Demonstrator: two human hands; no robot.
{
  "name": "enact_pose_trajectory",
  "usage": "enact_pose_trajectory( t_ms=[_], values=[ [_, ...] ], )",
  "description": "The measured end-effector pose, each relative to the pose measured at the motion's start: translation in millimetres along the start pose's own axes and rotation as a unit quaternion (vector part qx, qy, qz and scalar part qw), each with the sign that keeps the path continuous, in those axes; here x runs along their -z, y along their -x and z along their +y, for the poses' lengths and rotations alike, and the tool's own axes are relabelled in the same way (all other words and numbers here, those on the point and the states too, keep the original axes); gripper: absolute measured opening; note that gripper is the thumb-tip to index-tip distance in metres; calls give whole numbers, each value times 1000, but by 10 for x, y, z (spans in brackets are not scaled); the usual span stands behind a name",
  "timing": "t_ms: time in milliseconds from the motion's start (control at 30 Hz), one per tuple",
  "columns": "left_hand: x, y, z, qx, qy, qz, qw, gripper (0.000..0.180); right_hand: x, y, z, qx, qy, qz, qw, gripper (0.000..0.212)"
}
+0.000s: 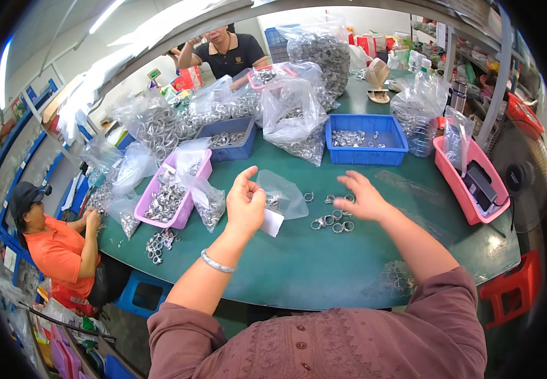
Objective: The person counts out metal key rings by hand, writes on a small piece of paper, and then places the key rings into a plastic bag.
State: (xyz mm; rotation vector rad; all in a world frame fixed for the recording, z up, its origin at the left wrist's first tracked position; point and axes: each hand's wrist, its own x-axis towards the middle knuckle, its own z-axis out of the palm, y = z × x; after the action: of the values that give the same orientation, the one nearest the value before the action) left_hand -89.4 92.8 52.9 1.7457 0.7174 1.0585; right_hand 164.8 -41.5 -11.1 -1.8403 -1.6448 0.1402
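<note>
My left hand (246, 202) is closed on a small clear plastic bag (286, 194), which stretches to the right from my fingers. Some metal pieces show through the bag's lower part. A white paper slip (272, 223) hangs just below that hand; whether I grip it or it belongs to the bag, I cannot tell. My right hand (363, 197) is open, fingers spread, over the green table (286, 265). Beside and below its fingertips lie several metal rings (331, 220) that look like hose clamps.
Left of me stand a pink bin (174, 192) of metal clamps and a loose pile (158, 245). Blue bins (366, 140) and bulging clear bags (294, 120) line the far side. A pink basket (472, 183) is at right. Co-workers sit left (59, 252) and opposite (232, 54).
</note>
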Motion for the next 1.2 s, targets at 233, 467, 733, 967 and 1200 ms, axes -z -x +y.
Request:
enact_pose_trajectory(
  t_ms=[233, 467, 733, 967, 1200],
  values=[
    [12, -7, -34, 3, -6, -1, 1000, 46, -255, 181, -73, 33, 127, -149, 980, 93],
    [-3, 39, -54, 5, -1, -16, 1000, 44, -446, 4, -315, 73, 100, -140, 982, 87],
    [-39, 74, -118, -14, -3, -25, 1000, 42, -654, -61, -349, 145, 63, -55, 986, 34],
    [-15, 92, -115, -19, -25, -36, 999, 42, -619, -46, -376, 135, 65, -37, 988, 41],
    [-81, 106, -85, -14, -20, -45, 999, 42, -678, -172, -456, 188, 134, 63, 971, 46]
  ],
)
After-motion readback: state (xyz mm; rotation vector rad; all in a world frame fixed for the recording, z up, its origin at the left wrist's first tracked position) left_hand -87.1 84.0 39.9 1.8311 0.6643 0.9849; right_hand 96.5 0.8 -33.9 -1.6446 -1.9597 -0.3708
